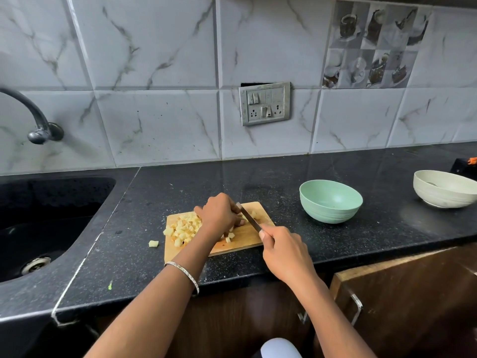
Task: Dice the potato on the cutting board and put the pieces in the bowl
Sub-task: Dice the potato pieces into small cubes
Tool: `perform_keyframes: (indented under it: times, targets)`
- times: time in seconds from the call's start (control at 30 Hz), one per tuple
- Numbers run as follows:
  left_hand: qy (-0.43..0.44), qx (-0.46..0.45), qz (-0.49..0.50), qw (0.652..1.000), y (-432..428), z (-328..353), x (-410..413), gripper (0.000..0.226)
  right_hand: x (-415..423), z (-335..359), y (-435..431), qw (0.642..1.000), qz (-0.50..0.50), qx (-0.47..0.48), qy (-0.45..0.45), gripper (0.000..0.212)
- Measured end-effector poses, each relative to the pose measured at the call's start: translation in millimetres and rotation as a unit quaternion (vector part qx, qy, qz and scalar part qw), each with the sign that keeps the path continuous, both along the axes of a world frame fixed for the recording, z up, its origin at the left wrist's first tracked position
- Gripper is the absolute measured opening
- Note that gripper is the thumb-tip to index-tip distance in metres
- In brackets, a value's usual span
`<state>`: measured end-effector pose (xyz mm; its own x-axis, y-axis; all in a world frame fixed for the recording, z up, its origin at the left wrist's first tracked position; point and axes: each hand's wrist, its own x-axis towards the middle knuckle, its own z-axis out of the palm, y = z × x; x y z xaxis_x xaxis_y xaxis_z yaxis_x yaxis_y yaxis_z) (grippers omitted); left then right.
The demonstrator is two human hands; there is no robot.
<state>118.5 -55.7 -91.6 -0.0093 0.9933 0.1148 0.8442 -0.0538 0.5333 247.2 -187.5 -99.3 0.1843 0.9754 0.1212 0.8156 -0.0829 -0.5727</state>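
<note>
1. Your green bowl stands right of the cutting board, its inside bare.
2. Diced potato is heaped on the board's left; one cube lies on the counter.
3. Your left hand curls over potato beside the blade, while your right hand grips the knife by its handle.

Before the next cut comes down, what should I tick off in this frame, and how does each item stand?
1. Right hand grips the knife: ok.
2. Left hand holds the potato down on the cutting board: ok.
3. Left fingertips clear of the blade: cannot tell, they sit right against it.
4. All diced pieces on the board: not ok, one stray piece lies on the counter left of it.
5. Green bowl empty, right of the board: ok.
</note>
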Motion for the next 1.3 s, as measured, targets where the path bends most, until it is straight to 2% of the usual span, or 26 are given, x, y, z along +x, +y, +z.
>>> perform_keyframes:
  times: [0.5,0.93,1.1,1.3]
  targets:
    - [-0.001,-0.005,0.015,1.000,2,-3,-5,0.014,-3,-11,4,1.000,0.000,-0.011,-0.007,0.037]
    - [-0.011,-0.014,0.013,1.000,7,-5,-4,0.010,-15,-5,13,0.998,-0.015,-0.036,-0.041,0.031]
    - [-0.016,-0.008,0.010,1.000,7,-5,-3,0.009,-9,-4,16,0.999,-0.007,-0.048,0.000,0.030]
    - [0.039,0.038,0.029,0.998,5,-6,-7,0.013,2,-6,7,0.996,0.000,-0.046,0.077,0.033]
